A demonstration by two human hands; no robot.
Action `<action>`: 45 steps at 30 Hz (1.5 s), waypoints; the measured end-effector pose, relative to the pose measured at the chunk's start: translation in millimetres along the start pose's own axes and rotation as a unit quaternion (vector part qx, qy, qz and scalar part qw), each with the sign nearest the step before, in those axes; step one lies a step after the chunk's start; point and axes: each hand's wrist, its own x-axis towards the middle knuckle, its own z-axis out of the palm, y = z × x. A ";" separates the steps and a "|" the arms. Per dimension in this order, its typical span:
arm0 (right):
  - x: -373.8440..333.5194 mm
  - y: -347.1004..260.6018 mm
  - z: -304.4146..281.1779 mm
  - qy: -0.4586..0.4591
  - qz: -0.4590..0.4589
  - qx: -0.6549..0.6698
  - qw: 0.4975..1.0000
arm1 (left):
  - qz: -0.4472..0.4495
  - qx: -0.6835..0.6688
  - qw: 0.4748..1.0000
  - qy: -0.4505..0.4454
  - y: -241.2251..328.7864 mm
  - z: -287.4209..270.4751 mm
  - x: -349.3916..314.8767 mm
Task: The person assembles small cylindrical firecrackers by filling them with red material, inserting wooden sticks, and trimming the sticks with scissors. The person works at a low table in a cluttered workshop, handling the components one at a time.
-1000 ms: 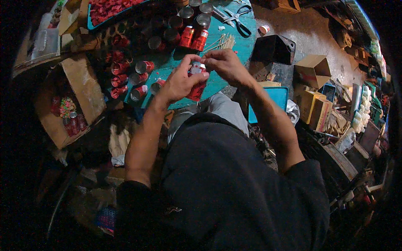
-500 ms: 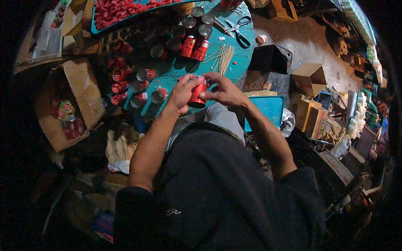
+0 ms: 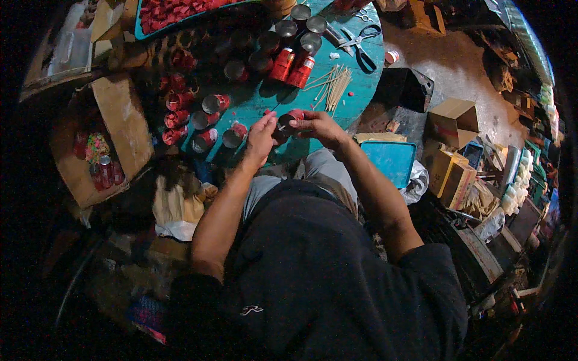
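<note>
My right hand [image 3: 319, 126] grips a red cut-open can [image 3: 294, 114] by its side, its dark open mouth turned toward me. Close by on the left is my left hand [image 3: 261, 139], fingers stretched out and somewhat apart from the thumb. Its fingertips are next to the can; whether they touch it I cannot tell. Both hands are over the near edge of the round green table [image 3: 253, 157]. Beyond them stand two taller red cans [image 3: 301, 72] with several open-topped cut cans [image 3: 310, 42]. To the left, more cut cans [image 3: 205, 140] are set out, some with red pieces inside.
Thin wooden sticks [image 3: 337, 87] lie right of the tall cans, near black-handled scissors [image 3: 366, 60]. A blue-rimmed tray of red chunks [image 3: 192, 12] is at the far left. A cardboard box [image 3: 123, 120], a blue tray [image 3: 391, 162] and a black bin [image 3: 403, 87] surround the table.
The can has tipped so its open mouth faces me. My left hand has come off its side, while my right hand keeps hold. The view has shifted slightly.
</note>
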 end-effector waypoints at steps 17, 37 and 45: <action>-30.0 -43.9 4.6 0.216 -0.156 -0.286 0.921 | 0.288 0.255 0.919 0.085 -0.9 10.1 -0.6; 218.6 -392.6 55.9 0.157 -0.618 -0.612 0.469 | 0.255 -0.278 0.914 0.150 218.1 25.7 97.4; 208.8 -410.3 98.3 0.137 -0.556 -0.726 0.380 | 0.280 -0.256 0.911 0.160 222.2 27.7 101.9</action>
